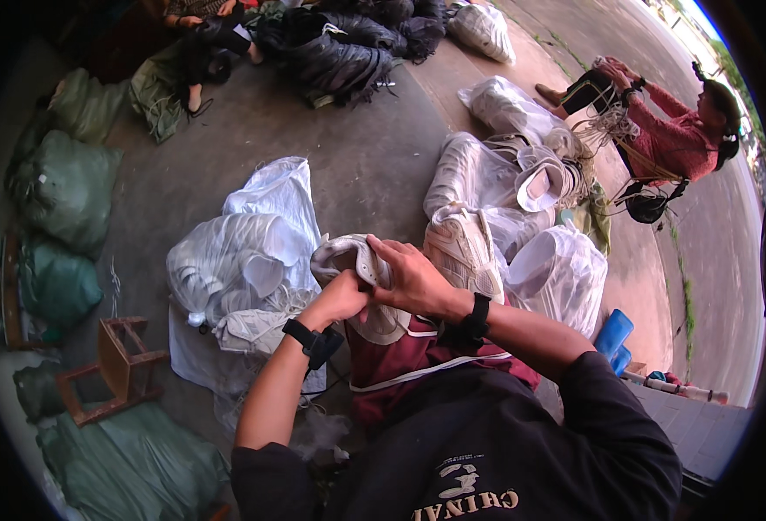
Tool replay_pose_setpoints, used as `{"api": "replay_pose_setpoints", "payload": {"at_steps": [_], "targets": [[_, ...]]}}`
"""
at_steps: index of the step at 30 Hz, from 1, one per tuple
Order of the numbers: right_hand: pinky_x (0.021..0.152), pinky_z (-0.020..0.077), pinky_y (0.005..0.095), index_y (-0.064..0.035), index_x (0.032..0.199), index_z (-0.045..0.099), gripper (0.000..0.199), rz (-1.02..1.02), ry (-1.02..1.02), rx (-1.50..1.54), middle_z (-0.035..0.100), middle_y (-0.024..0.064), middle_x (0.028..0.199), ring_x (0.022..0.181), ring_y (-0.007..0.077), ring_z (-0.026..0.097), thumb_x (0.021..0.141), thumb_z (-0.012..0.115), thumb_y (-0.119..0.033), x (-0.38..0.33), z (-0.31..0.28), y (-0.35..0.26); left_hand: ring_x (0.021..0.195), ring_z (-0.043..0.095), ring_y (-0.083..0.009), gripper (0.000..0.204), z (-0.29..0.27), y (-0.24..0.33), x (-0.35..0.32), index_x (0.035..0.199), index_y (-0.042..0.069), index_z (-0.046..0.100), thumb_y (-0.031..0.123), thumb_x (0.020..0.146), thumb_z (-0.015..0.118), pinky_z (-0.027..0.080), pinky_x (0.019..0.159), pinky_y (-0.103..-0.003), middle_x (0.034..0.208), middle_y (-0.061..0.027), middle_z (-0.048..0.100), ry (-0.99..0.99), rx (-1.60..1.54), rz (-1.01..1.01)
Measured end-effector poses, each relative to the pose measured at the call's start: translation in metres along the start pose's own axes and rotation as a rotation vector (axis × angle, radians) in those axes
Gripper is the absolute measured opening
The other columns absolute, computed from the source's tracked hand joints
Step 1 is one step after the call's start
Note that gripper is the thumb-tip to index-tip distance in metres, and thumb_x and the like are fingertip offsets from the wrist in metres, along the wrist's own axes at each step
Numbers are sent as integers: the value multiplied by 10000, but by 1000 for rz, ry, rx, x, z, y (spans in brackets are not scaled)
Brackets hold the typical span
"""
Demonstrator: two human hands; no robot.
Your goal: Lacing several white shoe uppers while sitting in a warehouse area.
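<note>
Both my hands hold a pale grey-white shoe (341, 254) over my lap. My right hand (411, 280) lies across the shoe's top with the fingers curled over its edge. My left hand (342, 298) grips it from below at the left. Each wrist wears a black strap. Under the shoe are my maroon shorts (400, 356) with white piping. A second white shoe (463, 247) lies just right of my right hand.
Clear plastic bags (253, 252) full of white shoes surround my lap, with more bags (509, 174) to the right. A seated person in a red top (674, 139) works with laces at the far right. Green sacks (62, 191), a small wooden stool (122, 360), black bundles (340, 52) and blue sandals (613, 334) lie around.
</note>
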State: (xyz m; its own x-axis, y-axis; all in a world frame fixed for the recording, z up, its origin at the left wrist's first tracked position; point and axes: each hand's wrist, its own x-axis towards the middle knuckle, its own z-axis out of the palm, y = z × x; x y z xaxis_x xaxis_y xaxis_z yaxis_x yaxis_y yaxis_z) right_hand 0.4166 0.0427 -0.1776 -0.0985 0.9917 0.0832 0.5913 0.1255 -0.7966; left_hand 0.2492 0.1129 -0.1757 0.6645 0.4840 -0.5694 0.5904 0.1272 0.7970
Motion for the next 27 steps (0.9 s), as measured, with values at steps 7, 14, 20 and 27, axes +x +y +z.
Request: {"api": "replay_pose_setpoints", "payload": {"at_steps": [7,14,20,27], "targets": [[1012,397,404,41,1394,356,813,2,-72,71,507,274,1260,1182,393,495,707,713,-210,-3,-6,8,475,532,-115,88,2,-9,5,842,-17,625,-8,796,550,380,443,-266,614,-38,587,-50,-61,47],[961,430,406,71,1379,351,805,-42,-92,73,549,293,1176,1091,422,545,705,700,-198,-4,-13,3,507,567,-145,98,18,-15,2,855,-14,633,29,821,552,406,469,-285,636,-76,616,220,-25,193],[956,432,392,110,1369,334,803,45,-65,70,553,296,1166,1088,412,550,728,693,-214,-8,-7,14,776,646,-379,160,31,-9,-11,875,23,653,166,853,586,494,641,-443,792,-199,664,614,260,127],[978,407,423,57,1352,385,721,-82,77,-71,577,269,1111,1116,424,515,768,697,-225,-18,7,28,693,653,-330,183,24,-17,-16,896,28,615,195,829,649,494,617,-388,715,-155,658,468,41,185]]}}
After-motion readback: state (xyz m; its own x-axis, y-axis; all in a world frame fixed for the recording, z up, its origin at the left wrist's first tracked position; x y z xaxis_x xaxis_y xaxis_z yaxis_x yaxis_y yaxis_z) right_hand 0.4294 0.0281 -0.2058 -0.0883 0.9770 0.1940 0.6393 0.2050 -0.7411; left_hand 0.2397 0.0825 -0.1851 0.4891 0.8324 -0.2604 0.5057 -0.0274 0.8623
